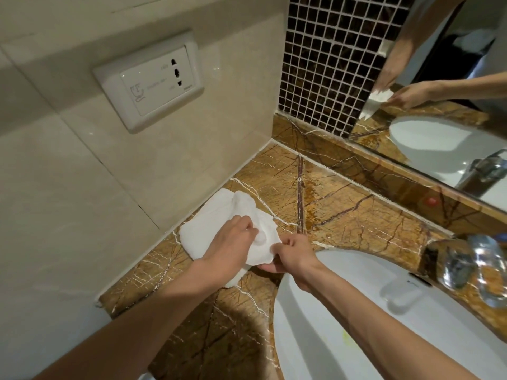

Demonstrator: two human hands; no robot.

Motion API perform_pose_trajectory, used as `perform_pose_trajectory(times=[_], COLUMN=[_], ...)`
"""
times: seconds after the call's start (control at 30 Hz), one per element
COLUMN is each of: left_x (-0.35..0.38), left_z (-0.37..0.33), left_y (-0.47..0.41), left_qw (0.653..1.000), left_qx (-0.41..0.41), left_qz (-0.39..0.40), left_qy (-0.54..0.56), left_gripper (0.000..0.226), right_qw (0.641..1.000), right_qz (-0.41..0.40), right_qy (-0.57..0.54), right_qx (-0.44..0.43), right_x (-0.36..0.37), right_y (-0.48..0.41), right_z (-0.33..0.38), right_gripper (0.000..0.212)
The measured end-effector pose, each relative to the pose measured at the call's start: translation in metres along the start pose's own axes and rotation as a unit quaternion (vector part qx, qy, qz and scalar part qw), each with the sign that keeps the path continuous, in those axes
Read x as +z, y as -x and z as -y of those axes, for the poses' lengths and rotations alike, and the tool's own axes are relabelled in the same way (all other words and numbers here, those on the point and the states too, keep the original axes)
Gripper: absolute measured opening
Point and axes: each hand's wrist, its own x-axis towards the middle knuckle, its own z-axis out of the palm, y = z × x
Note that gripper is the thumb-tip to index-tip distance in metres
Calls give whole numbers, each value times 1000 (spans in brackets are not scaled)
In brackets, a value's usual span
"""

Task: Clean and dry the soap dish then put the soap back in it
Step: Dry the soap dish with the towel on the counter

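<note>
Bathroom corner, cream wall tiles with a shaver socket [148, 80] at far left, brown veined marble desk [343, 204] running below it to a white sink [343, 325]. White towel [219, 212] lies bunched on the desk against the wall, spread there so it can soak up water. Left hand [233, 242] presses down into the towel, grip clenched on a fold of cloth, likely rubbing something wrapped inside. Right hand [290, 256] sits just beside it at the sink rim, grip pinching the towel's near edge and bracing from below; the soap dish is probably within that bundle, but the cloth hides it, cannot confirm. Soap not visible anywhere. Drying step seems underway, soap return not yet done. Further right: dark mosaic tiles [329, 64], a mirror [452, 91] reflecting the hands, a chrome faucet [472, 264], blurred.
</note>
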Motion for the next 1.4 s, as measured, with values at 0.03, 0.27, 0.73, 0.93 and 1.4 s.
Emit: perform_pose_trajectory(times=[0.03,0.27,0.73,0.93,1.4], left_x=[0,12,7,4,7], left_z=[-2,-10,-5,-1,-3], left_y=[-2,-1,8,10,27], left_qw=[1000,990,979,978,986], left_qx=[-6,-36,-44,-18,-90], left_qz=[-7,-22,-24,15,-20], left_qy=[17,138,199,209,138], left_gripper=[33,38,36,35,46], right_qw=[1000,999,959,955,989], right_qz=[9,40,148,133,-19], right_qy=[-1,24,-220,-240,-147], right_qx=[5,16,102,114,14], right_x=[0,-2,-5,1,6], right_y=[2,7,5,0,10], right_z=[0,1,-5,-9,-10], right_gripper=[19,15,28,41,10])
